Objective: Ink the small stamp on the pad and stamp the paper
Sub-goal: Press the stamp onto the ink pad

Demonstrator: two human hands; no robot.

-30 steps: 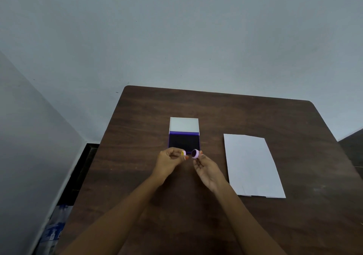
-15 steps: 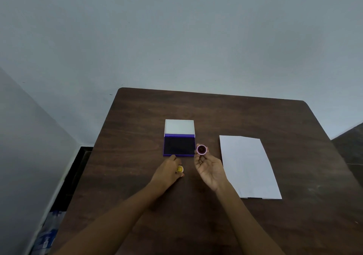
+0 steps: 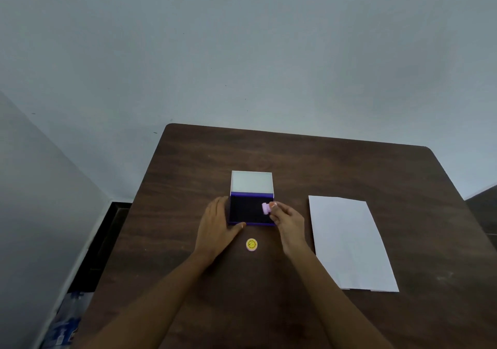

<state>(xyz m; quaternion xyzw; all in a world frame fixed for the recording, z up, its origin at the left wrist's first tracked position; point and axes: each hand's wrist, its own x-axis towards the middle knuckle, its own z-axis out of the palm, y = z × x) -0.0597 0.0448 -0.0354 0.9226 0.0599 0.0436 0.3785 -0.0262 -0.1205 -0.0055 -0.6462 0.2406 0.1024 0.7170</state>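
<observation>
A small pink stamp [image 3: 266, 208] is pinched in my right hand [image 3: 287, 219] and rests on the right part of the dark ink pad [image 3: 246, 210], which lies in a purple case with its white lid [image 3: 251, 182] folded back. My left hand [image 3: 216, 225] lies against the case's left side, thumb at its front edge, holding it in place. The stamp's yellow cap [image 3: 251, 244] sits on the table just in front of the pad, between my wrists. A white sheet of paper [image 3: 349, 241] lies to the right.
Everything lies on a dark wooden table [image 3: 295, 160] set against a pale wall. A dark gap and some blue-white packaging [image 3: 64, 324] show on the floor beyond the table's left edge.
My left hand set the yellow cap on the table and moved up to the pad's case. My right hand turned the stamp over and brought it down onto the ink pad.
</observation>
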